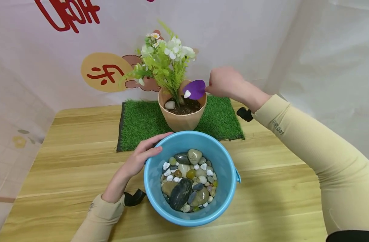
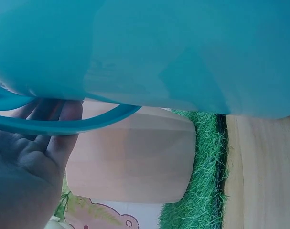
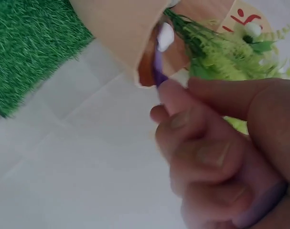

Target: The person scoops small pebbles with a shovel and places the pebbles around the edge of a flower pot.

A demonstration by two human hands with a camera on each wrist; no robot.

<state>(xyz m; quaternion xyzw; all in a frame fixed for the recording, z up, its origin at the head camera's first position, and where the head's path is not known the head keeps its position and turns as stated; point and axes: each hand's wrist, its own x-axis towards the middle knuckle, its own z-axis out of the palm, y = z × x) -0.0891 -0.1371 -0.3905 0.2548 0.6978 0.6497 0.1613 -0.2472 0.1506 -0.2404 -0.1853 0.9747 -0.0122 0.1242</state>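
In the head view my right hand (image 1: 225, 80) holds a small toy shovel with a purple blade (image 1: 197, 89). Its pink handle (image 3: 221, 133) lies within the curled fingers in the right wrist view. A white pebble (image 1: 187, 94) sits at the blade's tip, over the soil of a peach flowerpot (image 1: 184, 121). A larger pale stone (image 1: 170, 105) lies on the soil beside the plant stems. My left hand (image 1: 139, 159) grips the rim of a blue bucket (image 1: 150, 198), thumb over the edge and fingers along the outside. Stones of several sizes (image 1: 180, 193) cover the bucket's bottom.
White flowers and green leaves (image 1: 169, 57) rise from the pot. Under the pot lies an artificial grass mat (image 1: 142, 117) on a wooden table (image 1: 81, 151). Behind stands a white backdrop (image 1: 248, 37) with printed figures. The bucket's handle (image 2: 87, 125) hangs outside its wall, across my left fingers.
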